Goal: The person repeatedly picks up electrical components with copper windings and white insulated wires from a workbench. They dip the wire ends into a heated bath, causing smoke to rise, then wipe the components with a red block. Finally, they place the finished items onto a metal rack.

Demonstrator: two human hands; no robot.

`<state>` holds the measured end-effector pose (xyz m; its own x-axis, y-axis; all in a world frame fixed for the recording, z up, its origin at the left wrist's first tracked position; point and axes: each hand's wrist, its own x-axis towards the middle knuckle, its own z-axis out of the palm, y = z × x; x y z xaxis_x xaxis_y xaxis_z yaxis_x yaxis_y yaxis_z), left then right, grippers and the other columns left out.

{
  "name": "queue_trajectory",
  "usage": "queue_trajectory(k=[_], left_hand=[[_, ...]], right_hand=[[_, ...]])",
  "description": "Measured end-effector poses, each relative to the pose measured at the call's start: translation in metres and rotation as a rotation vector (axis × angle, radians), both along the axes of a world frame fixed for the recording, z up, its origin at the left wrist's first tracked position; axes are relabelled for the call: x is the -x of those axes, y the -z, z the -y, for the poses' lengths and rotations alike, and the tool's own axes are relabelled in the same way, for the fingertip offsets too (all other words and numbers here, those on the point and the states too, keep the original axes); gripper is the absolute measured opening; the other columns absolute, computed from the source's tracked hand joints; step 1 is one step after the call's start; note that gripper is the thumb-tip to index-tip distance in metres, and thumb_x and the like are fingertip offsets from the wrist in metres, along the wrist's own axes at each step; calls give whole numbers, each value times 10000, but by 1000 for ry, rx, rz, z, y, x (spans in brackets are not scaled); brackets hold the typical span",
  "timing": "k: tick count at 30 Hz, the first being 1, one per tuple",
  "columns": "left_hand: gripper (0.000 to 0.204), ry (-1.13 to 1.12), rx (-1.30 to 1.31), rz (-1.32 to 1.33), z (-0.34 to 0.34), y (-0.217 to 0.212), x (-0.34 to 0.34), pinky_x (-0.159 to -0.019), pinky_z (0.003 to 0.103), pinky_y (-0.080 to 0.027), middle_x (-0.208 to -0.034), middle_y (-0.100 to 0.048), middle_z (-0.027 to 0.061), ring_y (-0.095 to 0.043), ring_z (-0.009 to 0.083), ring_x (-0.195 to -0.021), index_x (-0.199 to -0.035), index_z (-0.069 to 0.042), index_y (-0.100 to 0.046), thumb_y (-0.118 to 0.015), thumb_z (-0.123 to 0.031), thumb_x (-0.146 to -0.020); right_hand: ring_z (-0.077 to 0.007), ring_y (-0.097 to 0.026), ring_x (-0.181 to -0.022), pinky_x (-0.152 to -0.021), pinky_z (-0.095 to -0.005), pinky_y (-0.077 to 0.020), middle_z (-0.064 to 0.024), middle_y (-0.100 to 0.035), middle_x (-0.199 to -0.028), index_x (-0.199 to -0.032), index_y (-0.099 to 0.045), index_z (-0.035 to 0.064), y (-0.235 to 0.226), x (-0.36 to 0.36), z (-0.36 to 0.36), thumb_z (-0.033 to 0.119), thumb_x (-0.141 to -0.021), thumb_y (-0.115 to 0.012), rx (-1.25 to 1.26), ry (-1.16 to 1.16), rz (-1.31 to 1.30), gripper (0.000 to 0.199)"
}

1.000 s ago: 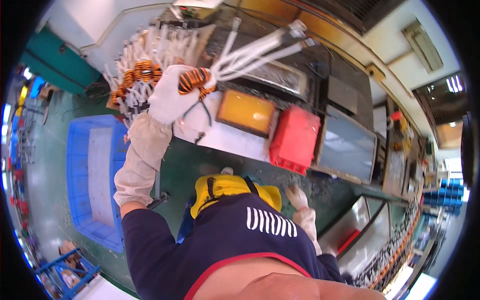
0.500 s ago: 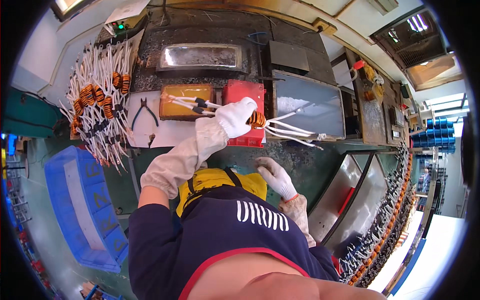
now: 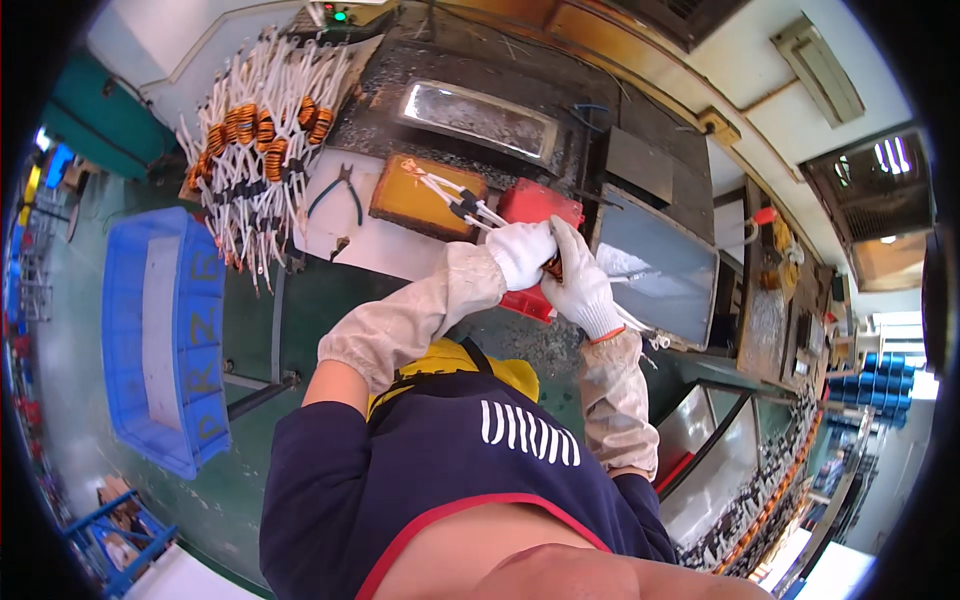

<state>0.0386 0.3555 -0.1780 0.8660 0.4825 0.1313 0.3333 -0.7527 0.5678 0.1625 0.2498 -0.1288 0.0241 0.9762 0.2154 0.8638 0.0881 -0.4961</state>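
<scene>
A toroidal coil [image 3: 553, 267] wound with copper-coloured wire is between my two gloved hands, mostly hidden by them. My left hand [image 3: 520, 254] closes round its left side, and my right hand [image 3: 580, 283] wraps its right side. White leads with black sleeves [image 3: 464, 204] stick out to the left, their bare ends over an amber-filled tray [image 3: 405, 212]. More white leads [image 3: 640, 322] come out on the right, below my right hand. Under the hands stands a red plastic box [image 3: 540, 204], partly covered.
Cutting pliers [image 3: 345, 190] lie on white board left of the amber tray. Many similar coils [image 3: 265, 130] are heaped at the far left. Behind is a rectangular metal-framed basin [image 3: 480, 118]. A grey-blue tray [image 3: 665, 270] sits right; a blue crate [image 3: 195, 345] stands lower left.
My right hand has risen from near my waist and taken hold of the coil beside my left hand. The whole view has turned, shifting the bench to the right.
</scene>
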Motion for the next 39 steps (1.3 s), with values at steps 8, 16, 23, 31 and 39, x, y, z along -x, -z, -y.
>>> queue_trajectory(k=[8,16,23,31,39], left_hand=[[464,-244,-50,508,31,-21,55,-903,344,-532,-1162,-630,115,-646,275,-1017,-1238,-109,-617,-723,-95,-786],[293,-630,1262,649,10,45,115,-844,294,-540,-1063,-681,47,-650,153,-956,-1203,-52,-625,-633,-234,-973],[363,-748,1288,1045,-35,25,76,-763,323,-563,-1014,-684,75,-681,193,-858,-1251,-60,-573,-591,-316,-995],[208,-724,1357,1097,-61,24,63,-839,361,-552,-1022,-678,27,-660,159,-915,-1105,-121,-618,-554,-298,-1017],[206,-784,1510,1275,-42,31,74,-844,435,-567,-977,-662,49,-655,199,-942,-957,-130,-591,-543,-320,-1024]], right_hand=[[-379,-650,-1056,-844,-439,-542,-198,-635,-1204,-1447,-402,142,20,0,-8,179,-778,-710,227,156,-56,738],[-275,-659,-1094,-935,-350,-510,-148,-663,-1188,-1303,-568,85,45,-3,8,91,-787,-722,38,189,-390,539],[-253,-650,-1118,-961,-334,-501,-157,-646,-1227,-1347,-552,62,58,-11,15,84,-810,-734,-34,141,-478,568],[-264,-640,-1089,-930,-343,-506,-142,-642,-1183,-1355,-548,73,59,-14,17,104,-791,-785,-74,84,-491,613],[-315,-662,-918,-789,-383,-532,-131,-638,-1036,-1324,-584,199,34,2,9,153,-792,-789,-48,163,-285,572]])
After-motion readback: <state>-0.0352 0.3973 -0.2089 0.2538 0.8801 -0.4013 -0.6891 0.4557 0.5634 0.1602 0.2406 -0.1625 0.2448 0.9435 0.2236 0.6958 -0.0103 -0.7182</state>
